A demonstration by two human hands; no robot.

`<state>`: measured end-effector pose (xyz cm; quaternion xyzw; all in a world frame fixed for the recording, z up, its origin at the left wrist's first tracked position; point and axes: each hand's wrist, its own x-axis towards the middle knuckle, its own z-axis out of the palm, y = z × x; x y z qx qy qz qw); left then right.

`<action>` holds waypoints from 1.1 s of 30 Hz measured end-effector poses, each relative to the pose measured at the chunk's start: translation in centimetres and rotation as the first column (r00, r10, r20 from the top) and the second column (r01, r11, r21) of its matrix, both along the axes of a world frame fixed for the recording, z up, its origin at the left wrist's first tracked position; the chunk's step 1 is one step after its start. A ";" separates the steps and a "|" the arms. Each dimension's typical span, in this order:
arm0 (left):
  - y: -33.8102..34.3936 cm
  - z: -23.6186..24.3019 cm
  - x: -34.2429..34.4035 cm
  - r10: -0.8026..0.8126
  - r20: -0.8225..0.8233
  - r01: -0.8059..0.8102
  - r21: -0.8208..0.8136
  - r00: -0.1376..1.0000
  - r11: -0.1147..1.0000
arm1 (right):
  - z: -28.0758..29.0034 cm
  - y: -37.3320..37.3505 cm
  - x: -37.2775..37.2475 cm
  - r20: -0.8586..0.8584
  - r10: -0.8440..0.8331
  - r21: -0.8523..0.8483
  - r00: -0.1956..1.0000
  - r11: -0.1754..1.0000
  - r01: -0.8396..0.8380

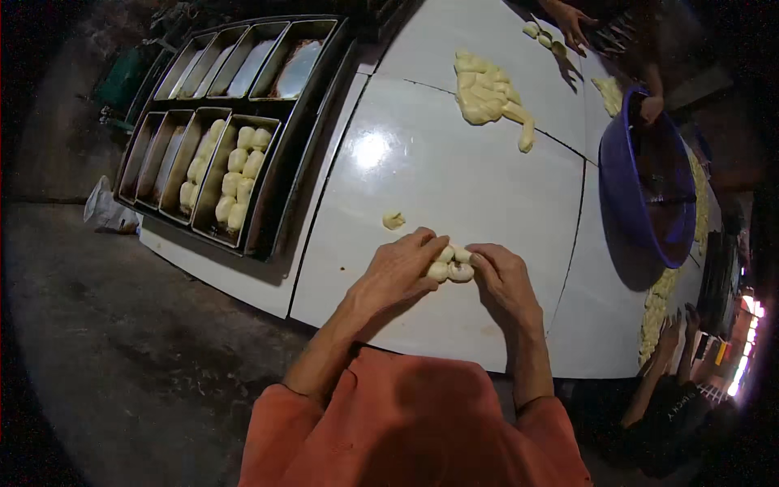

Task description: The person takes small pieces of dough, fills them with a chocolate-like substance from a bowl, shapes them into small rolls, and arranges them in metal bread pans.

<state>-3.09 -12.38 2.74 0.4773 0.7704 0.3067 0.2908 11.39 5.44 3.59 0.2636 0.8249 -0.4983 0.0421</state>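
Observation:
On the white tabletop in front of me lies a small cluster of pale dough balls [460,271]. From the left, my left hand [403,265] curls its fingers and thumb around the cluster's edge. My right hand [505,274] grips it from the other side, its thumb and fingertips against the upper right ball. Part of the dough is hidden behind my fingers. A loose scrap of dough [393,220] sits just beyond my left hand. Farther off lies a heap of cut dough pieces [484,91], with one strip trailing from it.
At the left stands a dark rack of loaf pans [261,104]; two near pans hold dough balls. A purple basin [614,174] stands to the right, with dough strips [659,312] beside it. Another person's hand [572,23] is near dough at the far edge; other arms [667,345] show lower right.

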 end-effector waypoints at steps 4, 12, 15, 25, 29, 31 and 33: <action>0.4 -0.4 0.4 0.047 -0.038 -0.046 0.031 0.998 0.998 | 0.6 -0.3 0.6 -0.161 0.317 0.485 0.935 0.850 -0.204; 1.2 -1.0 0.7 0.019 -0.004 -0.019 0.001 1.000 1.000 | -0.7 -0.5 0.6 -0.157 0.242 0.223 0.957 0.953 -0.204; 0.5 0.1 0.8 0.055 0.045 -0.057 0.052 0.997 0.997 | 0.9 1.4 -0.7 -0.153 0.167 0.088 0.974 0.984 -0.154; 0.2 2.6 -1.1 0.142 0.079 -0.137 -0.068 0.987 0.988 | -6.6 19.1 -10.6 -0.328 -0.048 0.701 0.943 0.657 0.277; -0.5 2.0 -1.7 0.198 0.115 -0.200 0.006 0.974 0.980 | -7.7 21.4 -12.6 -0.308 0.033 0.679 0.951 0.708 0.195; -0.6 2.1 -1.7 0.249 0.178 -0.254 0.005 0.952 0.967 | -7.8 21.0 -12.9 -0.344 -0.106 0.570 0.933 0.766 0.297; -0.4 2.1 -2.2 0.212 0.139 -0.223 0.063 0.967 0.973 | -7.9 19.6 -11.9 -0.427 -0.202 0.432 0.882 0.811 0.395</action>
